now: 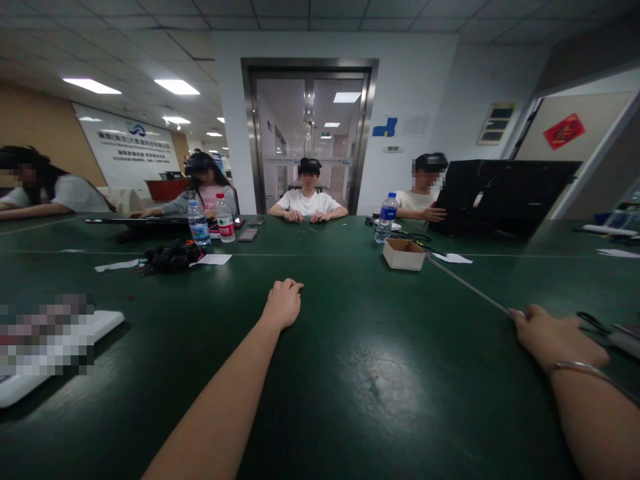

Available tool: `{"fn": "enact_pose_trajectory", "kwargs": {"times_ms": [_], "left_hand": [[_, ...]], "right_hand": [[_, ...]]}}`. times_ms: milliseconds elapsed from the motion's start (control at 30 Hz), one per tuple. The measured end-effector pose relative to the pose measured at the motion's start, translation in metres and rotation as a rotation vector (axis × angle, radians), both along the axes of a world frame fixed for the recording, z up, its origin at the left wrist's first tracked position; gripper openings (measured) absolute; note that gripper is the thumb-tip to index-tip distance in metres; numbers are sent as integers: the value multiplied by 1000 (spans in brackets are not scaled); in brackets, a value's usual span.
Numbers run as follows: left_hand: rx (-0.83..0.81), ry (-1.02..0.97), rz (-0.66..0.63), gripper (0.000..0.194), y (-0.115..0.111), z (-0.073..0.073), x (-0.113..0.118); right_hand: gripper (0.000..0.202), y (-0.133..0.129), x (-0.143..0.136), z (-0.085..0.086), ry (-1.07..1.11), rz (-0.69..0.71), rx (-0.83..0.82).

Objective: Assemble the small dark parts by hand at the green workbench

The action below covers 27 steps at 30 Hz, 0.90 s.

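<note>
My left hand [285,303] rests on the dark green tabletop [360,320] near the middle, fingers curled in, with nothing visible in them. Over at the right, my right hand [555,337] is low over the table, a metal bangle [575,367] on its wrist. Its fingertips meet the near end of a thin grey cord [467,282], and the fingers look bent around it. That cord slants away across the table toward a small open cardboard box [404,255]. What lies under the right palm is hidden.
A white-edged object [107,321], partly blurred out, lies at the left. Farther back are a black cable bundle [173,257], paper [215,259] and water bottles [199,225], [387,219]. Several people sit around; one touches a big black case [500,197]. Dark cable [595,323] lies beside my right hand.
</note>
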<state>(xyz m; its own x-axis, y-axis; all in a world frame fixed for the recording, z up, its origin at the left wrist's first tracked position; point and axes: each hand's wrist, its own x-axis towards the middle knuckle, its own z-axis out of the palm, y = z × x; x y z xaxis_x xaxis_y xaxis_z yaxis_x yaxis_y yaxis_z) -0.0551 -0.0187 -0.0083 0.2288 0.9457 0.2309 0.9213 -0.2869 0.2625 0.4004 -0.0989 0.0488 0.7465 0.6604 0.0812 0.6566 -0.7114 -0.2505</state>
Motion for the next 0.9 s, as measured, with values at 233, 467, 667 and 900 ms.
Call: {"fn": "enact_pose_trajectory", "kwargs": {"times_ms": [233, 467, 667, 900], "left_hand": [[8, -41, -13, 42, -2, 0, -3], [-59, -85, -26, 41, -4, 4, -4], [-68, -99, -39, 42, -3, 5, -6], [-85, -74, -35, 41, -3, 5, -6]], "right_hand": [[62, 1, 7, -8, -16, 16, -5], [71, 0, 0, -5, 26, -35, 45], [72, -4, -11, 1, 65, -72, 138], [68, -4, -8, 1, 52, -69, 110]]}}
